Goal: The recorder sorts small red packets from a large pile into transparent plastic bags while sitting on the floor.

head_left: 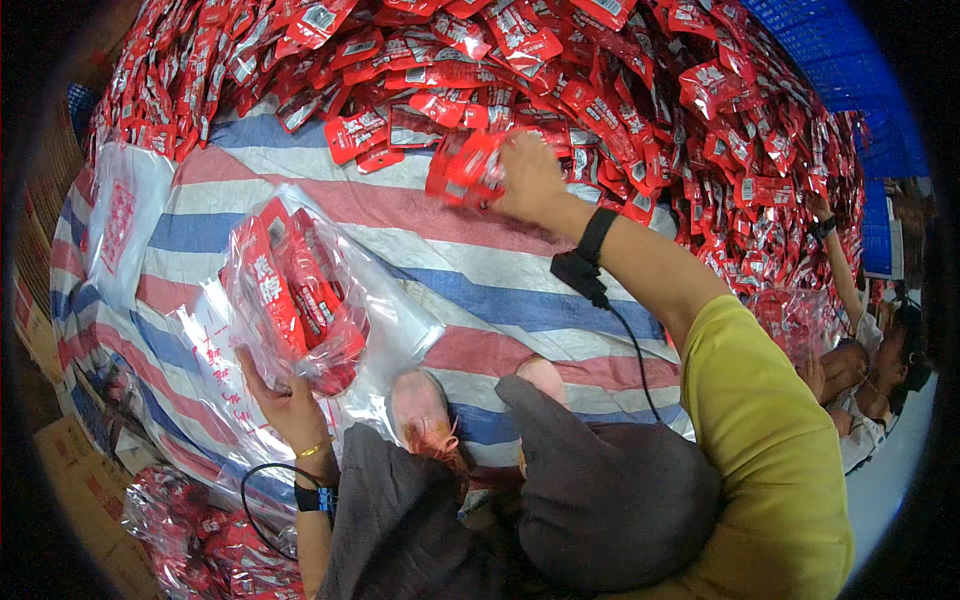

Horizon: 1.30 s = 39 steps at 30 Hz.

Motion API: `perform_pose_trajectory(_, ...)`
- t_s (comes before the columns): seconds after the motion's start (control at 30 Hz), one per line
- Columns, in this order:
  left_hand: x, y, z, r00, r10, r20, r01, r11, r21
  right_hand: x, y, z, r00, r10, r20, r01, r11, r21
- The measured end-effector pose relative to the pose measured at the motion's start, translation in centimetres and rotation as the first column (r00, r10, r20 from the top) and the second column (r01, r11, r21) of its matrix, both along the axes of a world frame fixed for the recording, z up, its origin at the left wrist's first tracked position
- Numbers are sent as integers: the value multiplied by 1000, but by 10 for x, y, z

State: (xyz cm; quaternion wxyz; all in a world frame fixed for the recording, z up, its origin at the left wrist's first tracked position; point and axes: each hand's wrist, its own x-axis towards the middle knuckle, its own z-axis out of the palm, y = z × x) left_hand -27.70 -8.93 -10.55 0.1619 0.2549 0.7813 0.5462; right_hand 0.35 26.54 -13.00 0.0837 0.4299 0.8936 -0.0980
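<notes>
My right hand (532,178) is closed on a small stack of red packets (466,168), at the near edge of a large heap of red packets (600,90). Lower left, my left hand (283,402) grips the edge of a clear plastic bag (350,318). Several red packets stand inside that bag, visible through the film. Part of the left fingers is hidden under the bag. Flat clear bags (405,330) lie beneath and beside it.
A striped tarp (470,290) covers the ground, with my shoes on it. More flat bags (125,215) lie at left. Filled bags (215,540) sit lower left beside cardboard boxes (85,490). Blue crates (830,55) stand upper right. Another person (865,370) works at the right.
</notes>
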Motion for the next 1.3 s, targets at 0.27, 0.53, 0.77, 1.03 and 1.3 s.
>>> perform_pose_trajectory(0.27, -2, -6, 10, 993, 49, 110, -49, 999, -2, 40, 33, 10, 958, 74, 278, -69, 997, -26)
perform_pose_trajectory(0.53, -5, 2, 40, 997, -55, 46, 49, 992, 120, 17, -70, 51, 980, 148, -134, -155, 987, -41)
perform_pose_trajectory(0.77, 18, 24, 51, 984, -162, 66, 147, 970, 191, 48, -99, -8, 938, 96, -333, -113, 993, -32)
perform_pose_trajectory(1.03, 15, 17, 61, 961, -267, -77, 276, 948, 161, 59, -85, 30, 995, -25, 97, 50, 961, -272)
perform_pose_trajectory(1.3, 57, 57, 106, 908, -408, -98, 419, 891, 172, -42, -141, 82, 222, -822, -524, -285, 460, -841)
